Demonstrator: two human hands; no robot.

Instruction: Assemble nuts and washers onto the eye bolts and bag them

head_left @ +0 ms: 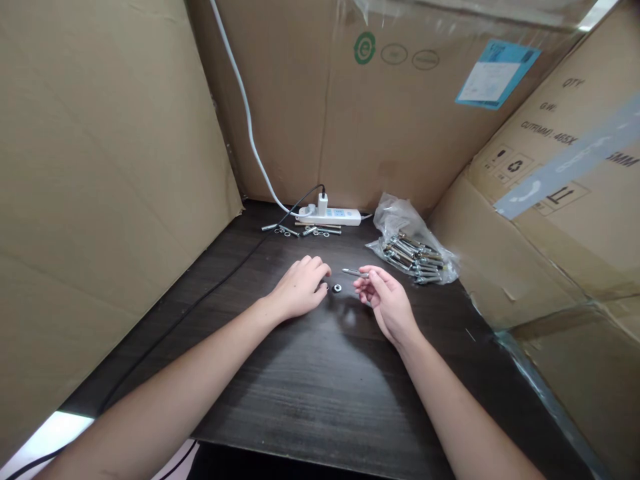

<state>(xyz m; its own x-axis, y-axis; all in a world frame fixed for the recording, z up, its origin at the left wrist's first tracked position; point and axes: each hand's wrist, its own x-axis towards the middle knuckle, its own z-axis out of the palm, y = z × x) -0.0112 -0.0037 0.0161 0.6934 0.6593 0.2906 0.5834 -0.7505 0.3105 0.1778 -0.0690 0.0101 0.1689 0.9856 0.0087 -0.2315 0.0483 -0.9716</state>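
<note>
My right hand point(384, 299) is raised a little above the table, its thumb and fingers closed on a slim metal bolt point(354, 273). The bolt lies almost level, its narrow end pointing left. Just left of it, my left hand point(303, 287) rests on the dark table with the fingers curved and a gap between thumb and forefinger. A small glint shows at the left thumb tip, too small to make out. Between both hands a small nut point(337, 289) lies on the tabletop, close to the left fingertips.
A clear plastic bag point(400, 217) with several metal anchor bolts point(413, 257) lies at the back right. Loose sleeves, rods and washers point(320, 233) lie before a white power strip point(343, 217). A black cable point(200, 297) crosses the left side. Cardboard walls point(280, 100) enclose the table point(300, 400).
</note>
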